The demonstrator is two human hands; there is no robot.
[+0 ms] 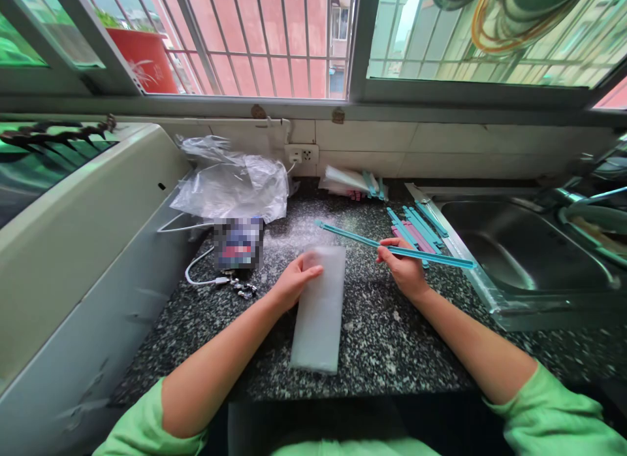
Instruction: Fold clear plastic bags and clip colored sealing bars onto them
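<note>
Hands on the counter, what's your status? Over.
Left hand gripping translucent sheet. Right hand holding long teal strip. Nothing visible between the two; more teal and pink strips just beyond right hand.

The person wears a light green garment, seen as a left sleeve (157, 420), a right sleeve (558, 404) and a strip of its front (353, 448) along the bottom edge of the view. Both sleeves are loose and wide, in plain, soft-looking cloth that gathers in creases and folds, with slightly uneven hems around the arms near the elbows. The forearms are bare below them, as are the left hand (300, 281) and the right hand (405, 268), each with slender fingers.
</note>
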